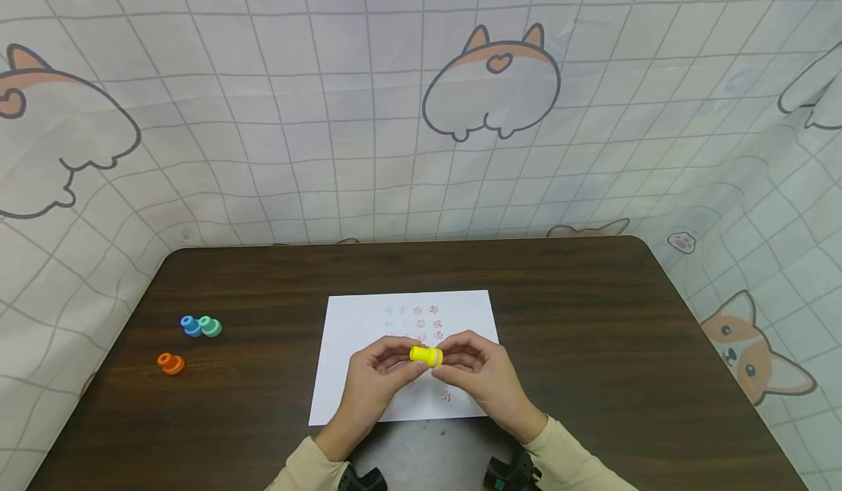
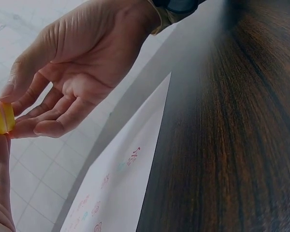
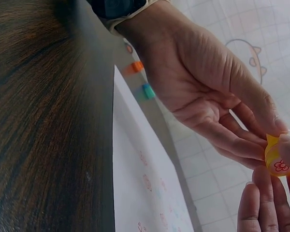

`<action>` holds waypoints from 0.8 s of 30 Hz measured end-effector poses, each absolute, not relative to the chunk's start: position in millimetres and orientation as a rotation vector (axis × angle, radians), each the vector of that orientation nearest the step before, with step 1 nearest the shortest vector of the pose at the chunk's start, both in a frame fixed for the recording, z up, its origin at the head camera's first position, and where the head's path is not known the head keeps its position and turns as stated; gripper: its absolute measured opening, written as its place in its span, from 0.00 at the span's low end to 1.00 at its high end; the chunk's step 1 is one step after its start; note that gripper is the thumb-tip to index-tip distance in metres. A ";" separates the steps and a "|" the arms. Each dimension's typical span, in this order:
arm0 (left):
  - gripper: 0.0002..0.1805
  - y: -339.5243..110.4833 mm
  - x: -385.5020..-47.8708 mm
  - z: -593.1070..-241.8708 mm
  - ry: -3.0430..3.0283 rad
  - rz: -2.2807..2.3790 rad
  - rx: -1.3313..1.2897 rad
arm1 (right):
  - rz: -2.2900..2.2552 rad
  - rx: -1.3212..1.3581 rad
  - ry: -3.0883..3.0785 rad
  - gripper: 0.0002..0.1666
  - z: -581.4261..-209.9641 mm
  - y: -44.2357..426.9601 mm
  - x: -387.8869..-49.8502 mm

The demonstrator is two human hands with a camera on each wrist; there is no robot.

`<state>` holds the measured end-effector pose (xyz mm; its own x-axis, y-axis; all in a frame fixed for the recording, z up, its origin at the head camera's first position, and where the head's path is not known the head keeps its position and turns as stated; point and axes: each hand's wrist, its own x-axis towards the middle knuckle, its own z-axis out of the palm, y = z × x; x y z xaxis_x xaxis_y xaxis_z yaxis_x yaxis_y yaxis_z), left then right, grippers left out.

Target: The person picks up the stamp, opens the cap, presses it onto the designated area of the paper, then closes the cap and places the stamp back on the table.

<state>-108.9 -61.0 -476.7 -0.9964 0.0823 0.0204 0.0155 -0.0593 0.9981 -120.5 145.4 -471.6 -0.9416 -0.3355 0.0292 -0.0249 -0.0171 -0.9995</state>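
Note:
Both hands meet over the middle of the paper around a small yellow stamp (image 1: 426,356). My left hand (image 1: 378,374) pinches its left end between thumb and fingers. On the other end, thumb and fingertips of my right hand (image 1: 480,374) grip near a pale band. A red flower mark shows on the stamp's round face (image 3: 281,166) in the right wrist view, partly behind a thumb. The white paper (image 1: 342,352) bears rows of small printed flowers, mostly red, some pale blue-green; the hands cover some of them.
On the table's left side, a blue stamp (image 1: 191,326) and a mint green stamp (image 1: 210,326) lie side by side. Closer to me sits an orange stamp (image 1: 171,363). A grey surface (image 1: 434,447) lies at the front edge of the dark wooden table (image 1: 625,345).

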 end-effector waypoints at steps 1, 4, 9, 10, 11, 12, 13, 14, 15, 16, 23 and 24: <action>0.19 -60.8 -108.8 -476.8 2.120 2.253 0.106 | -2.058 -0.381 2.035 0.23 -471.9 145.6 -120.5; 0.19 -60.7 -108.8 -477.6 2.116 2.256 0.102 | -2.057 -0.380 2.031 0.23 -472.7 146.0 -120.5; 0.19 -61.2 -108.7 -478.2 2.133 2.249 0.109 | -2.056 -0.384 2.042 0.23 -473.0 147.5 -120.9; 0.19 -61.3 -108.8 -478.2 2.136 2.248 0.107 | -2.056 -0.386 2.050 0.23 -472.8 148.0 -121.2; 0.19 -61.4 -108.9 -478.2 2.137 2.247 0.105 | -2.056 -0.388 2.056 0.22 -472.5 148.5 -121.6; 0.19 -61.6 -108.9 -477.9 2.139 2.249 0.106 | -2.058 -0.391 2.065 0.22 -472.2 149.1 -122.0; 0.19 -61.8 -109.1 -478.0 2.138 2.248 0.102 | -2.061 -0.394 2.069 0.22 -471.8 149.7 -122.6; 0.19 -62.0 -109.1 -477.9 2.137 2.247 0.101 | -2.066 -0.398 2.071 0.22 -471.3 150.3 -123.3; 0.19 -62.1 -109.2 -477.9 2.133 2.247 0.097 | -2.071 -0.398 2.070 0.22 -471.0 151.1 -124.0; 0.19 -62.2 -109.3 -477.9 2.132 2.246 0.096 | -2.074 -0.393 2.071 0.22 -470.6 151.8 -124.8; 0.20 -63.9 -110.1 -478.9 2.146 2.213 0.068 | -2.091 -0.340 2.097 0.21 -470.7 158.2 -131.6; 0.20 -64.4 -110.3 -479.3 2.146 2.208 0.063 | -2.092 -0.330 2.099 0.22 -471.1 159.2 -132.6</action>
